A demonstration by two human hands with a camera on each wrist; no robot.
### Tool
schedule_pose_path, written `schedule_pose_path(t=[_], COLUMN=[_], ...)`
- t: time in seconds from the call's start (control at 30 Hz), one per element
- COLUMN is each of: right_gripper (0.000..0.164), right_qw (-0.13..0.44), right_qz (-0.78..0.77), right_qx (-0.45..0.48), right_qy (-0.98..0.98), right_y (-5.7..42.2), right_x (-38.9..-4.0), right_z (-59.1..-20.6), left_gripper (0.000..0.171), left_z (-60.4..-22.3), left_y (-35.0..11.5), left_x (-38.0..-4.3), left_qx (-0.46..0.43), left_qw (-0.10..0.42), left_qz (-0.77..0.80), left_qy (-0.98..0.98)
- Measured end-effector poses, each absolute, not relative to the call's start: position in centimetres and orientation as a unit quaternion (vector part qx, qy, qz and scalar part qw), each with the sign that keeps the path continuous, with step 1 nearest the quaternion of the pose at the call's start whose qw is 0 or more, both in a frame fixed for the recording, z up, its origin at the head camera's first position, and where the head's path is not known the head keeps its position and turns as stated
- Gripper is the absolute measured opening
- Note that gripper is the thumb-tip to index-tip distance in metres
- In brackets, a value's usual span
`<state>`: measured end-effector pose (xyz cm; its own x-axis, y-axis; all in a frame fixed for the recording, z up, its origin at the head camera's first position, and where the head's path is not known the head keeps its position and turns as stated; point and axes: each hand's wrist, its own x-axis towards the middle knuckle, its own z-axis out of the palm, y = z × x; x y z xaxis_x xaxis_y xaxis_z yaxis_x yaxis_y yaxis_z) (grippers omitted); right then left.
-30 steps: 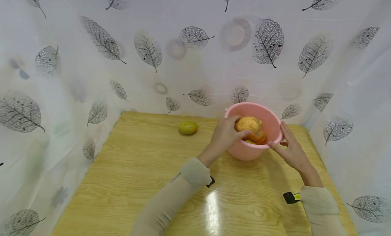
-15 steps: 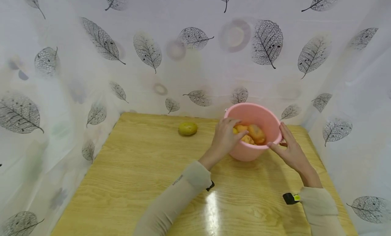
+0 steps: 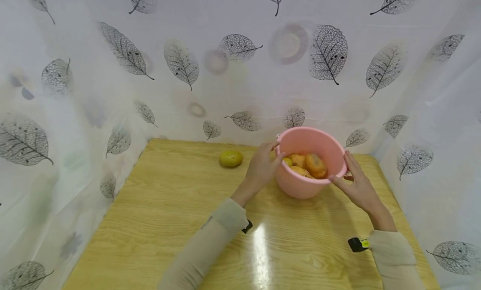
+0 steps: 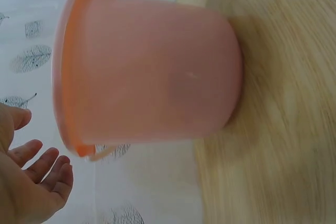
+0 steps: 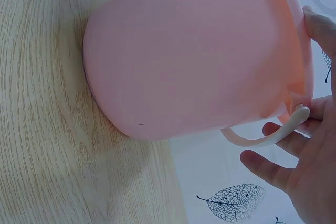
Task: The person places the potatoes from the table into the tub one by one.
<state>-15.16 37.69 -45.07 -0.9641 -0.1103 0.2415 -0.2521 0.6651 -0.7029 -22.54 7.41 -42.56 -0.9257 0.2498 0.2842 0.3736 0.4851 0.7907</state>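
Note:
A pink bucket (image 3: 300, 187) with a white handle (image 5: 268, 139) stands on the table, its mouth tipped toward the head camera. Inside lie several yellow-brown, potato-like lumps (image 3: 315, 165), partly hidden by the near wall. My left hand (image 3: 261, 167) is just left of the rim, fingers loosely bent and holding nothing; a gap separates it from the bucket in the left wrist view. At the right side my right hand (image 3: 358, 187) holds the rim, thumb on the near edge and fingers around the handle's joint. A smooth yellow-green oval piece (image 3: 231, 158) lies left of the bucket.
The wood-grain table (image 3: 169, 215) reaches back to a pale curtain (image 3: 240, 81) printed with dark leaves, which also hangs along both sides. The bucket stands near the table's back right part.
My left hand let go of a large potato-like lump inside the bucket, then drew back left, out past the rim. The lump now rests among the others. My right hand stayed on the rim.

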Motion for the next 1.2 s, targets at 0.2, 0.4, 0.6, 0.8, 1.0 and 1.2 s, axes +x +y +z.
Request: schedule_pose_path(t=[0.2, 0.4, 0.6, 0.8, 1.0, 1.2], right_gripper=[0.089, 0.089, 0.088, 0.088, 0.088, 0.088], right_qw=[0.090, 0.089, 0.089, 0.088, 0.086, 0.084], right_qz=[0.396, 0.395, 0.395, 0.395, 0.390, 0.390], right_qx=[0.101, 0.100, 0.100, 0.100, 0.097, 0.099], right_qy=[-0.908, -0.909, -0.909, -0.909, -0.912, -0.912], right_y=[37.6, 37.5, 37.5, 37.6, 37.6, 37.6], right_x=[-15.1, -15.0, -14.9, -14.9, -14.9, -15.1], right_z=[-44.8, -44.7, -44.7, -44.8, -44.8, -44.9], left_gripper=[0.047, 0.049, 0.049, 0.051, 0.053, 0.057], left_z=[-43.3, -43.9, -44.4, -45.2, -45.9, -47.3], left_y=[5.1, 2.6, 0.1, -2.3, -4.5, -6.0], left_x=[-23.5, -24.5, -25.4, -26.1, -27.0, -28.0], left_qx=[-0.179, -0.174, -0.167, -0.159, -0.152, -0.141], left_qw=[0.066, 0.054, 0.054, 0.042, 0.033, 0.021], left_qz=[-0.469, -0.466, -0.466, -0.467, -0.461, -0.459], left_qy=[-0.862, -0.866, -0.867, -0.869, -0.874, -0.877])
